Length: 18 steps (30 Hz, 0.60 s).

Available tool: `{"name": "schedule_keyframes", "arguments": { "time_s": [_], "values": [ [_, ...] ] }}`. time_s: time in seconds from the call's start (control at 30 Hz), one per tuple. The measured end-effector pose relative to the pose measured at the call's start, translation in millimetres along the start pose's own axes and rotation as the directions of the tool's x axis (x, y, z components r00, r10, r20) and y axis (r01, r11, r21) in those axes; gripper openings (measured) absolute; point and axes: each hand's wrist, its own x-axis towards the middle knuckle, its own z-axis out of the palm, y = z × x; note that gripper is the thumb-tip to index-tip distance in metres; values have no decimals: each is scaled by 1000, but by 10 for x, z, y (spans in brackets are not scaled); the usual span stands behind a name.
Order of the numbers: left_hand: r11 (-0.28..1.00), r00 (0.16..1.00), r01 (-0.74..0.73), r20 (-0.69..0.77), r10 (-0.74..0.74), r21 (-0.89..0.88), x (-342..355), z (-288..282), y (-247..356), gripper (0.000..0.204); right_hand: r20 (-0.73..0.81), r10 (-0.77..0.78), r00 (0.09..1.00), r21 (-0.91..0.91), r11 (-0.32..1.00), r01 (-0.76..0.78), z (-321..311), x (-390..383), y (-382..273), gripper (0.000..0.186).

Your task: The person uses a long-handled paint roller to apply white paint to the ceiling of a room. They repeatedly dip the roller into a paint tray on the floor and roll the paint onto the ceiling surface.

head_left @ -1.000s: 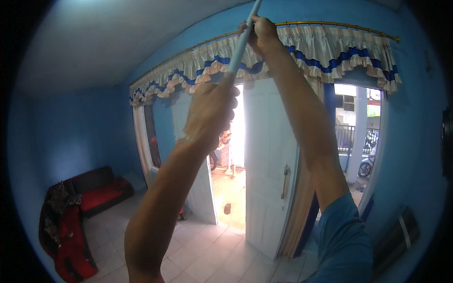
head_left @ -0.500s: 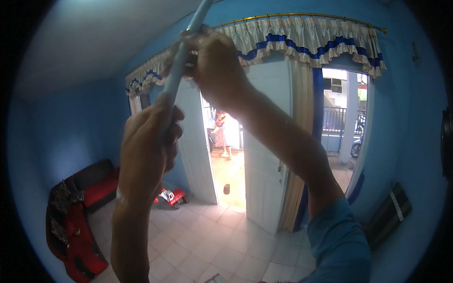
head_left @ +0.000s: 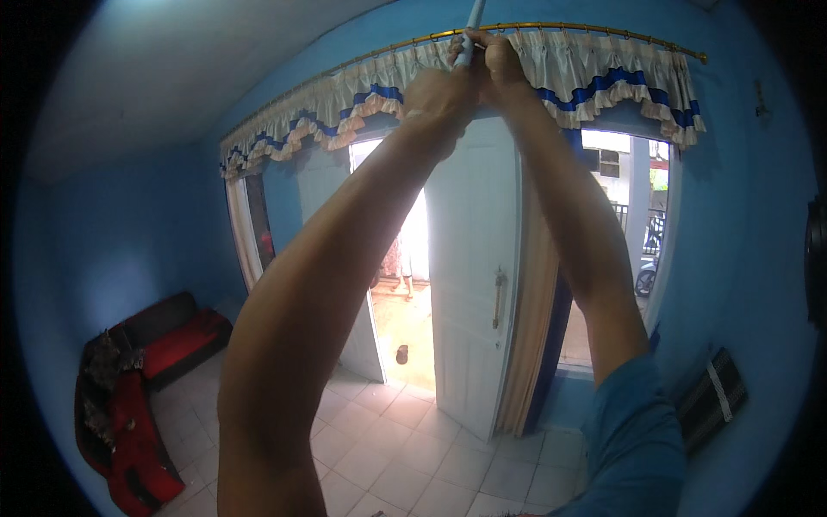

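Observation:
Both my arms stretch up and forward, hands raised in front of the valance. A slim pale blue pole (head_left: 475, 15) runs up out of the top edge of the view. Wrapped round its lower part is my left hand (head_left: 441, 93). My right hand (head_left: 500, 62) grips the same pole just above and to the right, the two hands nearly touching. The pole's upper end is out of view, and its lower end is hidden by my hands. Behind them hangs a white ruffled valance (head_left: 594, 73) with a blue band, on a gold curtain rod (head_left: 594, 31).
A white double door (head_left: 469, 284) stands partly open, with a person's legs (head_left: 406, 274) and a dark object (head_left: 402, 353) beyond it. On the left is a red and black sofa (head_left: 142, 422). At right are a window (head_left: 586, 336) and a dark item (head_left: 713, 392) with a pale strip.
Both hands have moved right and away from me with the pole, and now sit closer together. My view has shifted slightly; a red and white toy on the floor is now hidden.

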Motion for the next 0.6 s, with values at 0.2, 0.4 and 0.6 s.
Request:
{"name": "schedule_keyframes", "arguments": {
  "time_s": [0.2, 0.4, 0.6],
  "values": [
    [993, 997, -67, 53, 62, 101, 630, 457, 8, 41, 33, 13, 999, -150, 989, -8, -582, 365, -190, 28],
    [998, 996, -54, 64, 55, -13, 440, 269, 67, 40, 24, 15, 1000, -84, 996, -13, -320, 219, -261, 30],
    [993, 995, -60, 73, 67, -101, -854, -703, 472, 41, 268, -181, 946, -439, 851, 287, 860, -430, -289, 26]
  ]
}}
